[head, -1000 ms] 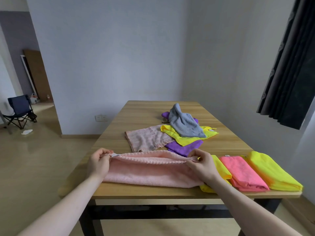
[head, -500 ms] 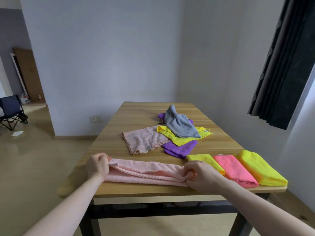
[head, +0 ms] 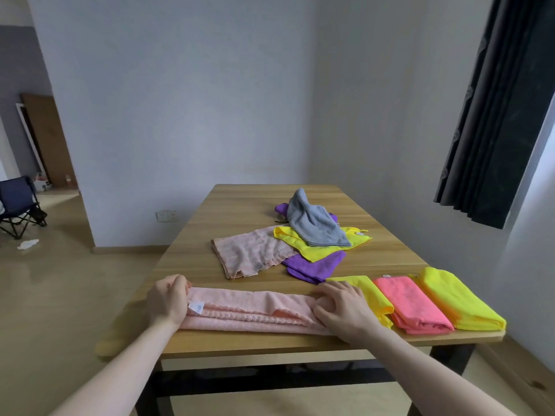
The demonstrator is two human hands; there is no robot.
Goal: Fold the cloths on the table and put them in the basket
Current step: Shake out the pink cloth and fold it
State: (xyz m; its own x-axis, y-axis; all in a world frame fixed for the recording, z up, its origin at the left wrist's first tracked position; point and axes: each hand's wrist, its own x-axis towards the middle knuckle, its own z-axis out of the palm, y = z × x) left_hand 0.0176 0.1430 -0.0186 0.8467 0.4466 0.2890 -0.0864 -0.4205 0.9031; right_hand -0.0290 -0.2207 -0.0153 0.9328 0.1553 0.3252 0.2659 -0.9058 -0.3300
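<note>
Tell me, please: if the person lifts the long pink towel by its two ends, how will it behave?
The pink towel would probably sag in the middle: it is soft terry, folded long and narrow. Its loose layers may slide open, since only the left hand and right hand hold the ends. It looks light.

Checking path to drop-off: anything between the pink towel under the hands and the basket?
Cannot judge: no basket shows in this view. Both hands are already on the pink towel: the left hand grips its left end, the right hand rests on its right end. Three folded cloths lie right beside it.
</note>
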